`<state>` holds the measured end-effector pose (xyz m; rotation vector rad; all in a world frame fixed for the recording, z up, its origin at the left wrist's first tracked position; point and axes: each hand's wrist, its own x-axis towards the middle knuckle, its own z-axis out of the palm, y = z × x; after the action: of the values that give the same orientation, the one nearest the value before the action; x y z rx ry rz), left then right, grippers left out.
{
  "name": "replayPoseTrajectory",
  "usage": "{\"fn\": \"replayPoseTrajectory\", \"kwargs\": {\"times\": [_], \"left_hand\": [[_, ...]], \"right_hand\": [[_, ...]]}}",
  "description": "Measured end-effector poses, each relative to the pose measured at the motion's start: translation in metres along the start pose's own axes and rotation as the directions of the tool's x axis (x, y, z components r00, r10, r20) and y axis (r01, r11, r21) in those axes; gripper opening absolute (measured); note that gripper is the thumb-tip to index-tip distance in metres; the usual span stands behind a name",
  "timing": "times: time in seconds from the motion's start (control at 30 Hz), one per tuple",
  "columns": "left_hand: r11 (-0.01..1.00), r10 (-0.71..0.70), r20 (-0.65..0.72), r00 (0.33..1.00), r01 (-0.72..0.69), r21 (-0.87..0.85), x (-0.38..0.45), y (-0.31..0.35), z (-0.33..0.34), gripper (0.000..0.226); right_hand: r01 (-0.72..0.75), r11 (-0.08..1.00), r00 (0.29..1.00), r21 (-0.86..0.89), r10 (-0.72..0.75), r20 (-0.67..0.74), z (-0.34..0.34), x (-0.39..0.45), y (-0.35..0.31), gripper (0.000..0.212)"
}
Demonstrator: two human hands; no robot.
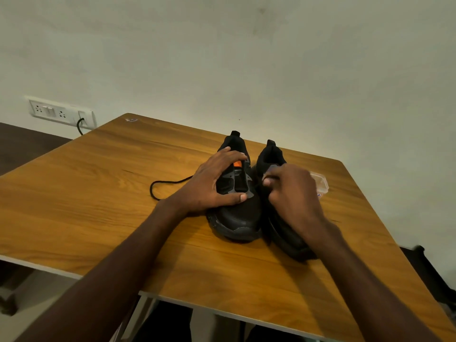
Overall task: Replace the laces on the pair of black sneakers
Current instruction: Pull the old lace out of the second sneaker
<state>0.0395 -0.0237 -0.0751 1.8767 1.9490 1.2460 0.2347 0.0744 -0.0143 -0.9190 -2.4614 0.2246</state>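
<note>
Wooden table (98,193) under my two black sneakers (237,218) standing side by side near its middle, my left hand (217,183) gripping the left sneaker, my right hand (291,191) blurred over the right one, grip I cannot tell, black lace (160,187) lying loose left of them

Plain home room: wooden table (103,193) against bare painted wall (246,58), wall socket panel (60,113).
</note>
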Motion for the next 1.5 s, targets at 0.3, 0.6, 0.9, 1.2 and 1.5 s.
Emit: {"fn": "replayPoseTrajectory", "kwargs": {"times": [0.3,0.6,0.9,1.2,1.5], "left_hand": [[0.997,-0.015,-0.015,1.0,0.014,-0.073,-0.001,0.004,-0.001,0.087],[0.989,-0.012,-0.048,0.999,0.005,-0.145,-0.001,0.0,0.002,0.105],[0.979,-0.054,-0.047,0.997,0.043,-0.201,0.0,-0.005,0.003,0.104],[0.963,-0.063,-0.045,0.997,0.049,-0.265,0.0,-0.005,0.004,0.11],[0.968,-0.061,-0.055,0.997,0.046,-0.248,0.001,-0.006,0.003,0.108]], "right_hand": [[0.023,0.961,0.958,0.275,0.057,-0.281,-0.025,0.008,0.014,0.027],[0.042,0.998,0.993,0.055,-0.047,0.11,0.019,-0.001,0.005,0.028],[-0.106,0.698,0.775,0.709,0.505,-0.381,-0.036,0.017,0.036,0.013],[0.125,0.992,0.985,-0.008,-0.123,0.123,0.02,-0.003,-0.006,0.04],[-0.065,0.991,0.994,0.115,0.054,0.097,0.01,0.004,-0.001,0.01]]}}
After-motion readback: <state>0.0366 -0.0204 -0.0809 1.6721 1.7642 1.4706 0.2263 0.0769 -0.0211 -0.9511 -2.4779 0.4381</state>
